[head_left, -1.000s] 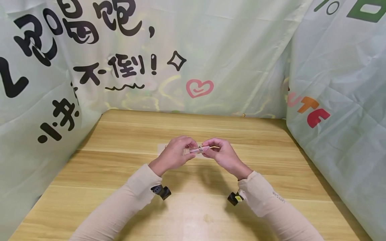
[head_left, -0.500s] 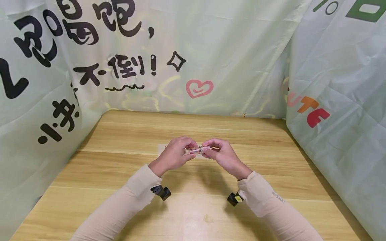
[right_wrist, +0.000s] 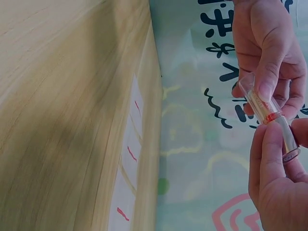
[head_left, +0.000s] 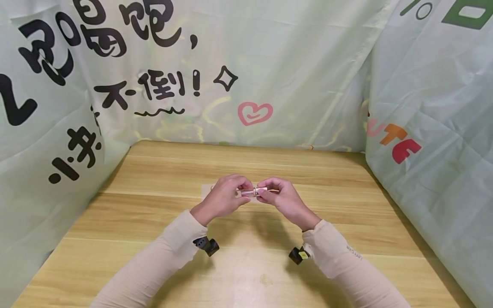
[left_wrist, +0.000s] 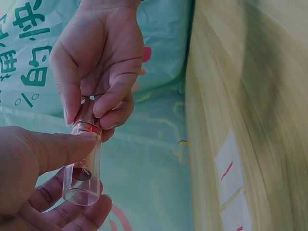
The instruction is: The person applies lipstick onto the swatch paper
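Note:
Above the table, a small lipstick tube (head_left: 248,193) lies nearly level between both hands in the head view. My left hand (head_left: 223,196) pinches its clear cap (left_wrist: 86,196) between thumb and fingers. From the other side, my right hand (head_left: 288,199) grips the shiny base (right_wrist: 290,153) with thumb and fingertips. Through the clear wall, the left wrist view shows the inner tube sitting partway inside the cap, with a hollow stretch at the cap's end. An orange-red band (right_wrist: 273,117) shows near the joint between the two hands' fingertips.
Flat on the wooden table (head_left: 246,265) lies a white paper strip (right_wrist: 126,159) with red marks, mostly hidden behind the hands in the head view. Printed cloth (head_left: 308,77) hangs along the back and both sides.
The lipstick has turned slightly in the fingers, and less of the cap's left end shows in the head view. Both hands stay almost in place.

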`<move>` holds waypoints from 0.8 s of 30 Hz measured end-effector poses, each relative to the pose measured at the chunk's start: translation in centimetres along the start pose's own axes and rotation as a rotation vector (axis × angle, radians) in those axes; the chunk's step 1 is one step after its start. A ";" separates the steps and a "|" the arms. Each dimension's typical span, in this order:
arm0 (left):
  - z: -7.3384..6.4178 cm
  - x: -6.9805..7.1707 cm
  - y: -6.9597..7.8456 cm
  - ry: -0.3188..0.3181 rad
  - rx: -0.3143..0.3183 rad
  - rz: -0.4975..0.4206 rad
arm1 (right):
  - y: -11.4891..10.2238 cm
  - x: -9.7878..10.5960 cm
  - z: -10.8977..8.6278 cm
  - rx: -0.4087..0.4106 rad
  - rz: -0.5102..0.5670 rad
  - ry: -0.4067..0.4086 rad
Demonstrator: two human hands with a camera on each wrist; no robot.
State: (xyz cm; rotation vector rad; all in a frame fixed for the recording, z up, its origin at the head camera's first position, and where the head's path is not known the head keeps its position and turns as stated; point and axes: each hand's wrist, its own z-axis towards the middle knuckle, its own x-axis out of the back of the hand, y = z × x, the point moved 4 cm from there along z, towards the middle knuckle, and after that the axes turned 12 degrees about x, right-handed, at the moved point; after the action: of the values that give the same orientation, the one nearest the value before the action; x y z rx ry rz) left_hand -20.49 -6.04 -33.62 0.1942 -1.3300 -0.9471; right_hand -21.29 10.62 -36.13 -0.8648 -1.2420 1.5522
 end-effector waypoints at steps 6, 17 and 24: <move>0.0 -0.1 0.0 -0.009 0.014 0.000 | 0.0 -0.1 0.0 0.003 0.001 0.007; 0.1 -0.2 0.3 -0.039 0.024 -0.002 | 0.2 -0.5 0.0 -0.008 0.009 -0.022; 0.2 -0.1 0.2 -0.053 0.038 -0.007 | 0.1 -0.4 0.0 -0.012 0.007 -0.030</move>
State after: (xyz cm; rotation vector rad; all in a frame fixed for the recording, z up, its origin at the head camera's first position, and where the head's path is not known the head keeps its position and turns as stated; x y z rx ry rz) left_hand -20.56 -5.76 -33.58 0.2040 -1.3972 -0.9386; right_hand -21.20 10.22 -36.25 -0.8579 -1.2719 1.5698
